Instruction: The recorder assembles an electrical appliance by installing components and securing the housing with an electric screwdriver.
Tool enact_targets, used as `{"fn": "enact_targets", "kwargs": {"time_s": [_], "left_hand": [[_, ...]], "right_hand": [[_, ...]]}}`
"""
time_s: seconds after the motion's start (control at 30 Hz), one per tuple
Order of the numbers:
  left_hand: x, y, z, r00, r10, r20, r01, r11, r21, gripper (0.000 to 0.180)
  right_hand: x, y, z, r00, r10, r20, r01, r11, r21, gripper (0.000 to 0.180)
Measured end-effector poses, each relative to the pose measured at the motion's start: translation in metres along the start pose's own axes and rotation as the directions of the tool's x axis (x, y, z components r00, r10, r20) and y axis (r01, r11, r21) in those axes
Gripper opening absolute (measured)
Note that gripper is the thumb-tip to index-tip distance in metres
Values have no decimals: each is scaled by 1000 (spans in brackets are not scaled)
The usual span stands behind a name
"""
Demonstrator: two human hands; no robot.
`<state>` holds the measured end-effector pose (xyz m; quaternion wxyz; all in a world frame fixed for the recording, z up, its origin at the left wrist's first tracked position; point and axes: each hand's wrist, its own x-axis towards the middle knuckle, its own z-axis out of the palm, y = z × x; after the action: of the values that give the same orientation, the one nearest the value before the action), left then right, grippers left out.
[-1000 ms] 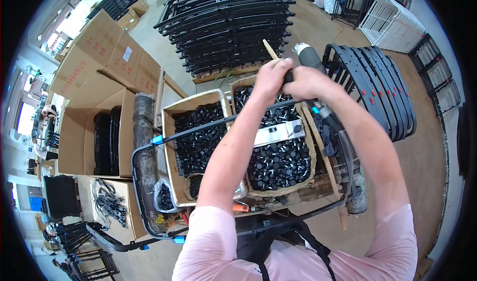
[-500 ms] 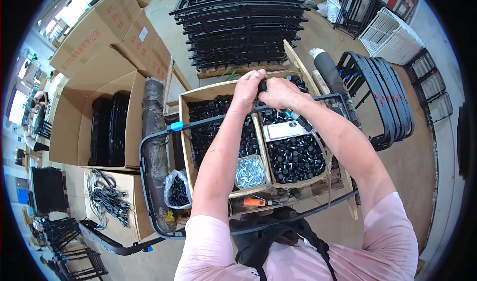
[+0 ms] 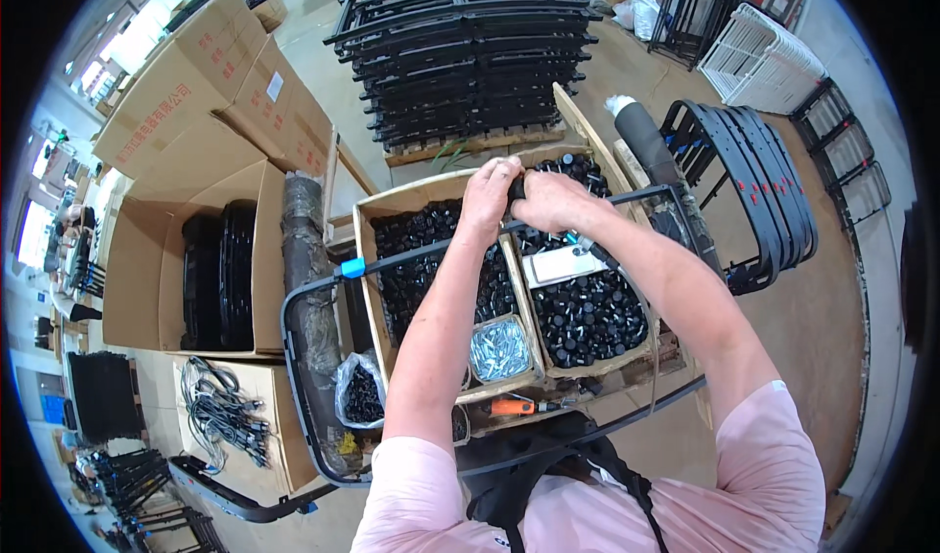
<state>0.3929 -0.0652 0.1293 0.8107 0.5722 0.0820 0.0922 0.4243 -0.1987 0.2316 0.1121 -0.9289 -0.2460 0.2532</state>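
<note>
My left hand point(image 3: 488, 201) and my right hand point(image 3: 556, 201) meet over the far side of a divided wooden tray point(image 3: 366, 289). Closed fingers of both hands pinch a small black piece point(image 3: 516, 189), mostly hidden by them. Under my forearms, a black tubular frame point(image 3: 421, 250) with rounded corners lies across the tray, a blue clip point(image 3: 352, 268) on its far bar. Black round-headed parts with silver studs point(image 3: 592, 318) fill the right compartment; small black pieces point(image 3: 406, 303) fill the left. A flat white device point(image 3: 565, 264) rests on the right heap, close to my right forearm.
A small box of silver pins point(image 3: 499, 348) sits in the tray's near part. Nearer are an orange-bodied tool point(image 3: 511, 407) and a bag of black pieces point(image 3: 363, 394). Cartons point(image 3: 122, 269) stand left, stacked black frames point(image 3: 465, 64) ahead, curved black frames point(image 3: 759, 186) right.
Both hands stay together on the small black piece, with only slight finger and wrist movement. The whole view has shifted a little.
</note>
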Motion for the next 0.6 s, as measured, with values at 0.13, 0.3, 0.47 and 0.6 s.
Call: {"fn": "enact_targets", "kwargs": {"time_s": [0.13,0.3,0.47,0.6], "left_hand": [[-5,-4,2,999,37,-23,-37,999,28,27],[-6,-6,2,999,-7,-35,7,1000,-22,26],[-6,-9,-1,998,-40,-40,38,999,-38,25],[-1,-15,-1,998,-40,-39,38,998,-46,28]], "right_hand": [[0,6,3,998,-51,21,51,998,38,42],[4,4,5,998,-31,59,28,999,41,38],[15,3,5,980,56,189,-76,992,96,34],[26,13,16,990,-26,142,-17,956,293,21]]}}
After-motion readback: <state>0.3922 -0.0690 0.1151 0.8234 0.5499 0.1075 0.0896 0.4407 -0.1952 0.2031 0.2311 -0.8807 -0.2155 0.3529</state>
